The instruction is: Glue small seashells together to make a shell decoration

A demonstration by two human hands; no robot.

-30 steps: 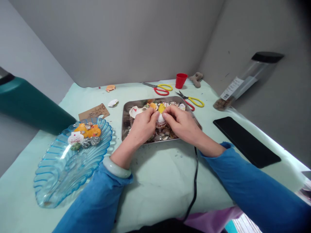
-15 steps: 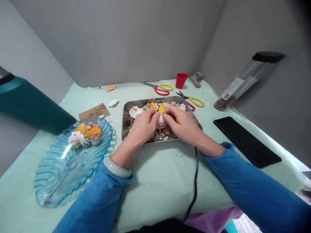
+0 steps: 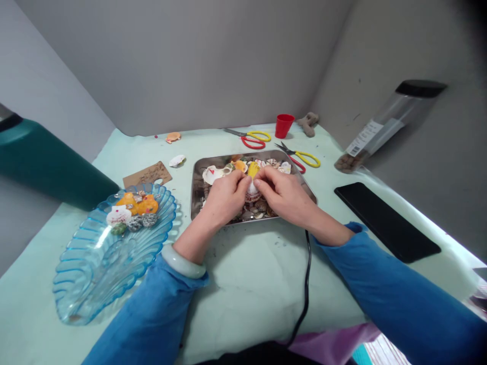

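Over a metal tray (image 3: 196, 197) of shells, both hands pinch one white, brown-flecked seashell (image 3: 253, 193) between them. Something yellow (image 3: 253, 169) shows just above it; whether it is joined to the shell I cannot tell. My left hand (image 3: 227, 195) is closed, thumb and forefinger on the shell's left side. From the right, my right hand (image 3: 283, 192) grips it the same way, fingertips nearly meeting. Around them in the tray lie a white shell with a red mark (image 3: 211, 175), an orange piece (image 3: 241, 166) and many small shells.
At left, a blue clear shell-shaped dish (image 3: 110, 268) holds orange pieces, a shell and stones, beside a green bottle (image 3: 49, 162). Two pairs of scissors (image 3: 253, 139) and a red cup (image 3: 284, 126) stand behind. At right are a black phone-like slab (image 3: 386, 220) and a clear jar (image 3: 380, 132).
Almost nothing differs. Both hands keep their pinch on the shell in the same place over the tray.
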